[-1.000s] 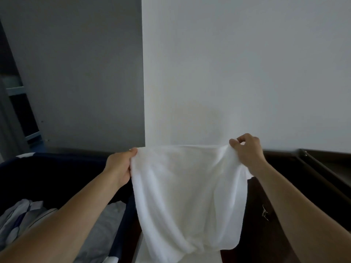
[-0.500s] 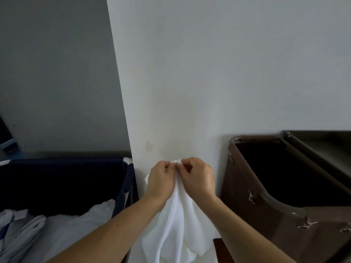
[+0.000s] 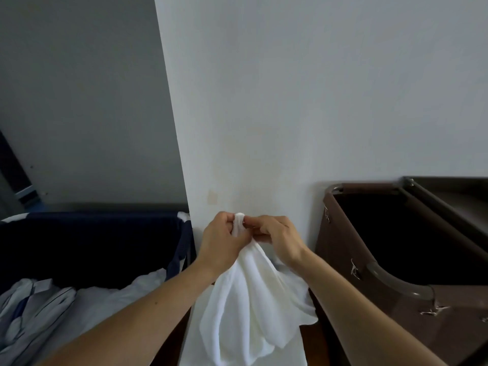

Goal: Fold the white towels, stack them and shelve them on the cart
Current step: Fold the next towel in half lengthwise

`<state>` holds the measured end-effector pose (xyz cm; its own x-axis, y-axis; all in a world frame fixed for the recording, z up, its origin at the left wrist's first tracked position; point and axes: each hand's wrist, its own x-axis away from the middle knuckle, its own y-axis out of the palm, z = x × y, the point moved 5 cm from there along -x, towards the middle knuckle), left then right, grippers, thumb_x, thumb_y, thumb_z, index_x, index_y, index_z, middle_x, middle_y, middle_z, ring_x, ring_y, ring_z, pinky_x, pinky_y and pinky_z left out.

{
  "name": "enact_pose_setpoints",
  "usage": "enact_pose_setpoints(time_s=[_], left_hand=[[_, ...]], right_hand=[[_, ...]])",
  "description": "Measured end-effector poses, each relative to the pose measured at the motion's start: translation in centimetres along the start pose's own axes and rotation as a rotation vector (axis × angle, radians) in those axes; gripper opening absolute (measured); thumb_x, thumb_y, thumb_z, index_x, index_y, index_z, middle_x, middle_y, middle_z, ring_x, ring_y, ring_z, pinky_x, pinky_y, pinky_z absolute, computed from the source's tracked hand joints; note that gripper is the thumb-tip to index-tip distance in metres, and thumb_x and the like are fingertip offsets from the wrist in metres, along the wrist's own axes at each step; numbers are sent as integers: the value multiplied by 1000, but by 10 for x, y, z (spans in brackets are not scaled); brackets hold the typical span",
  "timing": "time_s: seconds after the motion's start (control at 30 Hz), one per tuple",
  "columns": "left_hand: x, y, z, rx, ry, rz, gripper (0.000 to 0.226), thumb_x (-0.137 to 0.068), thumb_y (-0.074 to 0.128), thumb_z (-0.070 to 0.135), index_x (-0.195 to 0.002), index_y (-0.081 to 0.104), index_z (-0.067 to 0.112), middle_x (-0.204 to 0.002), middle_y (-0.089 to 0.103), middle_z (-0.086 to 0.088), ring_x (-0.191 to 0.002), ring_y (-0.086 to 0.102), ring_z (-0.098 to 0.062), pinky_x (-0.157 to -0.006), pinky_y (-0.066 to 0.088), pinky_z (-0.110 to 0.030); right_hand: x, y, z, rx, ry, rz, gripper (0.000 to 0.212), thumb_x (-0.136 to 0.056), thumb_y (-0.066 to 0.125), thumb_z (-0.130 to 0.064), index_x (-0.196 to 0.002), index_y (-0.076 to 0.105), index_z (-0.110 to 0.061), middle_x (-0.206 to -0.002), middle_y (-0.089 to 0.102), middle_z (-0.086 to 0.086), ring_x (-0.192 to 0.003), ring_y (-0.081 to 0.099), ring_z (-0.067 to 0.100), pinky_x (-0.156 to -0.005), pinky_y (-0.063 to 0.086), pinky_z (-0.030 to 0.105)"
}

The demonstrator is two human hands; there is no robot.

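Towel (image 3: 248, 299) soft white terry, bunched | left hand (image 3: 224, 240) grips top | right hand (image 3: 277, 240) pinches top

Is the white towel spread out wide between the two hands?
No: the left hand and right hand pinch the white towel at its top, close together, and it hangs bunched below them.

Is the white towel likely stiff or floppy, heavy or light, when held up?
Likely floppy: the towel hangs in soft folds below the left hand and right hand. Probably light: grips at its bunched top alone seem to carry it, though its bottom is out of view.
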<state>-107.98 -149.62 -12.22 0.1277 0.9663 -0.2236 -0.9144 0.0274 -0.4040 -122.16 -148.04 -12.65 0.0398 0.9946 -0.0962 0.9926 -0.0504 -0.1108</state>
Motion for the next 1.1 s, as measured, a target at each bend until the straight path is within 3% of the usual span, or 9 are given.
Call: enact_pose_setpoints(time_s=[0.17,0.27,0.33,0.4,0.53,0.63,0.73,0.97,1.1], left_hand=[[-10,-7,8,59,35,-5,19,-87,75,33,-95,62,21,-81,72,6,-75,67,2,-68,55,-15],[-18,-13,18,245,9,-104,25,-87,75,32,-102,67,13,-92,76,-3,-90,72,-22,-86,59,-42],[-28,-22,32,358,40,-126,19,-90,71,22,-103,67,8,-95,74,-10,-92,69,-31,-89,56,-46],[-37,-34,53,442,95,-176,15,-91,70,18,-100,67,7,-93,70,-15,-88,61,-33,-82,49,-45],[-53,-57,108,552,208,-330,13,-87,68,17,-97,65,10,-87,72,-4,-82,65,-17,-77,52,-28],[-76,-79,140,598,267,-315,11,-88,58,15,-96,64,10,-87,69,-3,-82,65,-13,-77,54,-24],[-103,-103,159,557,310,-202,13,-98,53,7,-93,63,13,-83,67,1,-78,64,-10,-72,53,-21],[-135,-121,176,374,406,59,10,-100,55,15,-95,61,22,-86,60,7,-75,56,-7,-67,46,-22],[-134,-111,166,506,339,-2,10,-100,55,12,-94,61,18,-83,63,5,-73,60,-7,-67,50,-23]], right_hand=[[0,-11,-24,114,-67,-128,66,-62,52,-57,-100,78,-10,-106,71,15,-101,63,27,-98,47,42],[-2,-24,-45,140,-153,-163,48,-70,54,-46,-100,78,-17,-102,76,4,-97,66,17,-84,49,29],[-10,-38,-57,120,-251,-68,27,-83,55,-25,-101,75,-21,-96,76,-2,-88,65,10,-77,48,24],[-23,-53,-64,195,-323,42,29,-84,62,-20,-109,67,-34,-110,71,-11,-99,61,3,-86,47,25],[-41,-51,-82,296,-305,-136,56,-73,70,-31,-128,57,-34,-135,56,-18,-126,48,1,-105,35,23],[-48,-48,-101,81,-269,-233,35,-70,75,-21,-103,64,-16,-99,68,-8,-96,62,9,-91,44,27],[-52,-49,-115,64,-295,-182,32,-65,79,-18,-86,55,-12,-79,58,-1,-74,55,13,-69,44,27],[-24,-70,-163,240,-606,88,37,-67,79,-16,-95,55,-23,-79,57,-17,-71,54,0,-65,44,15],[-19,-66,-109,671,-308,-99,45,-76,83,-24,-112,57,-22,-92,64,-11,-79,61,2,-71,49,17]])
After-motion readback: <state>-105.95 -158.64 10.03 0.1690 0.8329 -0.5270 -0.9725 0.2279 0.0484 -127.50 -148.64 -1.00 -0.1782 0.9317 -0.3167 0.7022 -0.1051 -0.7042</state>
